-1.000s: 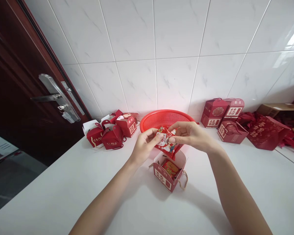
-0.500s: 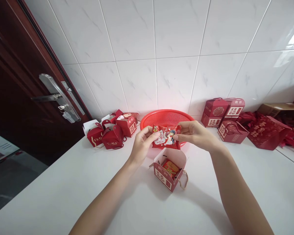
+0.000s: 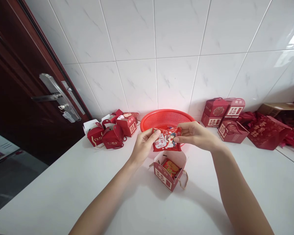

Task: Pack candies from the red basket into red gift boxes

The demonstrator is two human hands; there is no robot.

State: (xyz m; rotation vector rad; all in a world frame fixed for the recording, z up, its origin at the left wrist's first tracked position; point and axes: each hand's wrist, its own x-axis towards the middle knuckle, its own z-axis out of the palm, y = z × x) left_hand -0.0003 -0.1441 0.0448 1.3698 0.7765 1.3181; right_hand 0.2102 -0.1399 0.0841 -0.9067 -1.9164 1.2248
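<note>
A red packet [image 3: 165, 140] with a cartoon couple on it is stretched between my two hands. My left hand [image 3: 143, 145] pinches its left end, and my right hand [image 3: 194, 135] grips the right end. Just below the packet, an open red and white box [image 3: 163, 176] with a rope handle stands on the white table. Inside that box lies a red and gold wrapped item [image 3: 171, 167]. Behind my hands is a red mesh basket [image 3: 168, 114], its contents mostly hidden by the packet and my hands.
Several red boxes [image 3: 112, 135], some with open tops, are grouped at the back left. More red boxes [image 3: 215, 112] are stacked at the back right, beside a red bag [image 3: 268, 132] and a cardboard box [image 3: 274, 108]. A tiled wall [image 3: 137, 81] rises behind the table.
Both hands have brought the packet slightly down, nearer the open box, and its face is turned a little more towards me. The boxes and basket have stayed put.
</note>
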